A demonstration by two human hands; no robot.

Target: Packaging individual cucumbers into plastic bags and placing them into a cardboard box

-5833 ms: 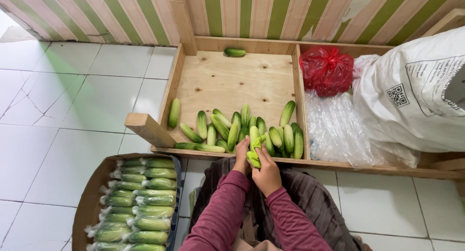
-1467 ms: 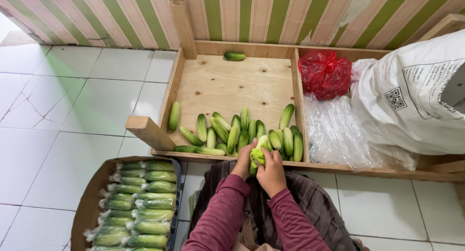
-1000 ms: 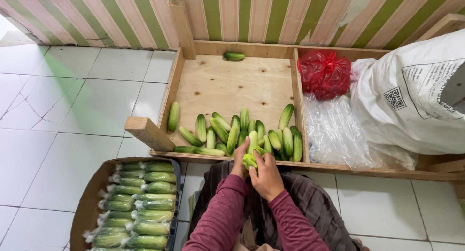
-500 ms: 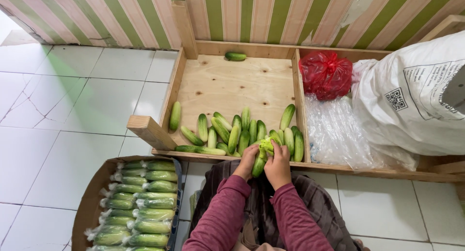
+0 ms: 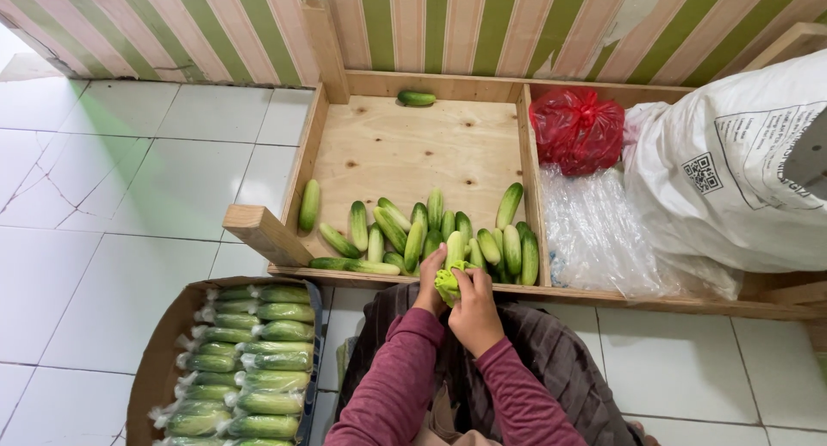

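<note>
A pale green cucumber (image 5: 450,269) in bunched clear wrap stands upright at the wooden tray's (image 5: 405,278) near edge, the left hand (image 5: 429,278) and right hand (image 5: 472,304) both clamped on it, lower than half a second ago.

Both arms wear long, close-fitting sleeves of a deep maroon knit, softly creased along their length and ending at the wrists, low in the middle of the frame. The left hand (image 5: 428,282) and right hand (image 5: 475,312) are bare, with no rings, watch or gloves showing. Over the lap below lies dark brown-grey cloth in fine pleats.
</note>
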